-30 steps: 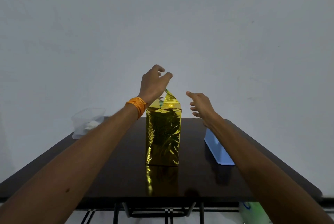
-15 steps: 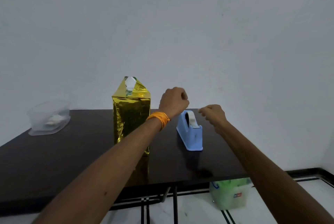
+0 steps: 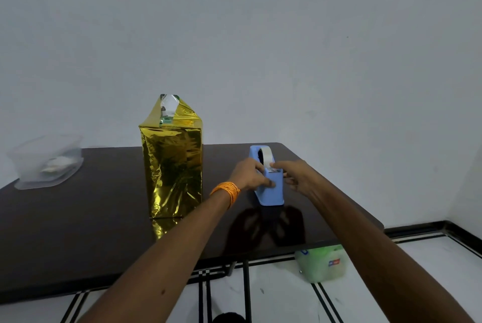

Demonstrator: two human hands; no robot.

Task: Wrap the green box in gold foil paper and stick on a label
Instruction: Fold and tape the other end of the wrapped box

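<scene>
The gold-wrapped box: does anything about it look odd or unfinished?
Yes, its top. On the gold-wrapped box the foil stands up in a loose peak instead of lying flat, and a gap there shows green underneath. Otherwise it stands upright on the table.

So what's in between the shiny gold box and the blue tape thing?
In the head view, only the left hand and its orange wristband, holding the blue tape dispenser. Beneath them the dark table is bare up to the gold-wrapped box.

- One head view, above and behind the left hand [image 3: 251,176] and right hand [image 3: 296,178], facing forward, slightly down.
- Hands mid-frame at arm's reach; wall [image 3: 260,35] beyond them.
</scene>
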